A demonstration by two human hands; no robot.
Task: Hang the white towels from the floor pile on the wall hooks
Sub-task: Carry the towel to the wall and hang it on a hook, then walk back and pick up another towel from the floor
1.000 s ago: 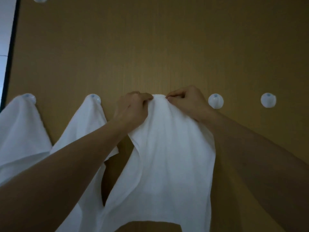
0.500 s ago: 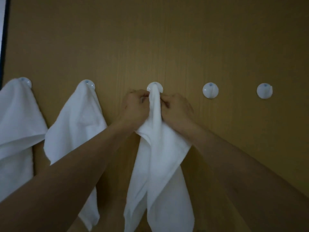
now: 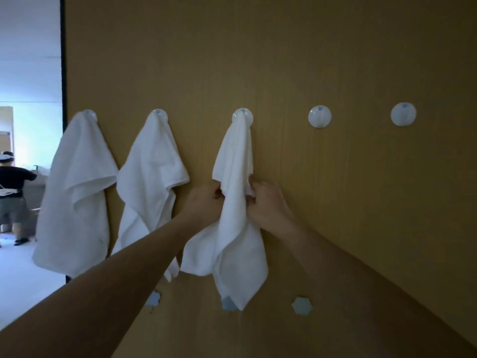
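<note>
A row of round white hooks runs across the wooden wall. The third towel (image 3: 236,161) hangs from the middle hook (image 3: 242,115). My left hand (image 3: 205,202) grips its left side about halfway down, and my right hand (image 3: 265,204) grips its right side at the same height. Two more white towels hang further left, one (image 3: 77,192) on the first hook and one (image 3: 152,177) on the second hook (image 3: 160,113). Two bare hooks (image 3: 319,116) (image 3: 403,114) lie to the right. The floor pile is out of view.
Small pale hexagonal pieces (image 3: 302,306) sit on the wall below the towels. The wall's dark left edge (image 3: 62,73) opens onto a bright room where a person (image 3: 13,192) stands with their back turned.
The towel was draped over the middle hook, and both hands slid down from its top to its middle. The camera pulled back and turned left, bringing the first towel and doorway into view.
</note>
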